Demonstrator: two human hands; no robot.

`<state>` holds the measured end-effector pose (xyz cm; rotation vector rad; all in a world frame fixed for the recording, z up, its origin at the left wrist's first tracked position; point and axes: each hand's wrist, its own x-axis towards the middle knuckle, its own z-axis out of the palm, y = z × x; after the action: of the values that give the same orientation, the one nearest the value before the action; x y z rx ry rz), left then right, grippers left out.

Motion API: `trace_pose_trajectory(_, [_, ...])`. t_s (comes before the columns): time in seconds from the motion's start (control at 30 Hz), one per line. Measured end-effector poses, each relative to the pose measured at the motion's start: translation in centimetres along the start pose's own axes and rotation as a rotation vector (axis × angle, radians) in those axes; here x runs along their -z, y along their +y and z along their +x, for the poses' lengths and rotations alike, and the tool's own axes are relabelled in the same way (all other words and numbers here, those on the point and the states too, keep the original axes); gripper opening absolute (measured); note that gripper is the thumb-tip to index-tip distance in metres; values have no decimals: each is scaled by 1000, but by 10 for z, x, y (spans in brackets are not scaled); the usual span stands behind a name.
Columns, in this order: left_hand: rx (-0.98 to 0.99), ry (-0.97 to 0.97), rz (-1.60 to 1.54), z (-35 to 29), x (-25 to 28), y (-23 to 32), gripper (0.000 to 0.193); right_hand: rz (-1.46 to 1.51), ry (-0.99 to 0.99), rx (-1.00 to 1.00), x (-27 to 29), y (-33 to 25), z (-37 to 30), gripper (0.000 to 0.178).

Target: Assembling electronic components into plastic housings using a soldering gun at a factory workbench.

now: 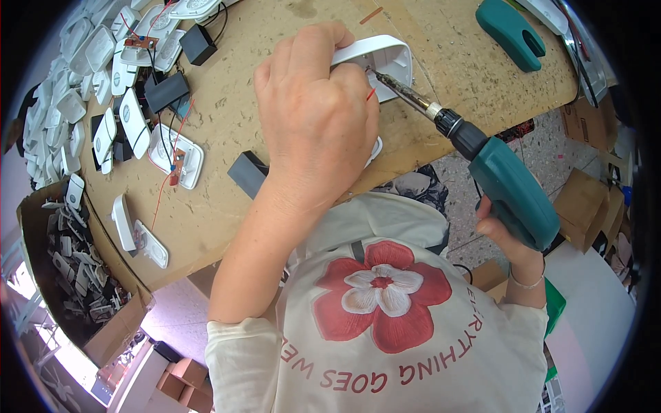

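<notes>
My left hand (318,113) is closed around a white plastic housing (396,58), holding it tilted above the table so its hollow inside shows on the right. A short red wire (371,94) sticks out beside my fingers. My right hand (506,230) grips a soldering iron (513,189) with a bulky green handle; most of these fingers are hidden behind it. The iron's dark metal tip reaches into the housing; whether it touches anything there I cannot tell. Below my left hand, a dark grey block (248,173) and the edge of another white part lie on the table.
White plastic shells (58,117) are heaped at the far left of the worktable (220,117). Nearer are wired covers with small circuit boards (177,166) and black blocks (167,91). A cardboard box (103,337) of parts stands at left. A green tool holder (509,34) lies far right.
</notes>
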<state>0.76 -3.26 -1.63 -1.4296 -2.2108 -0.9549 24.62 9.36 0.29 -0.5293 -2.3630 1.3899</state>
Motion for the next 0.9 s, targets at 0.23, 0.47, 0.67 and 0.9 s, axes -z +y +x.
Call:
trace_pose_trajectory(0.23, [-6, 5, 15, 1, 1, 1, 5, -24, -79, 34, 12, 3, -10, 61])
trace_pose_trajectory(0.47, [1, -5, 28, 3, 1, 2, 5, 549, 84, -178, 4, -1, -4, 78])
trace_pose_trajectory(0.67, [-5, -1, -11, 0, 0, 0, 8, 1118, -35, -152, -15, 14, 30, 83])
trace_pose_trajectory(0.9, [91, -131, -53, -8, 31, 11, 30, 1445, -149, -109, -33, 13, 53, 77])
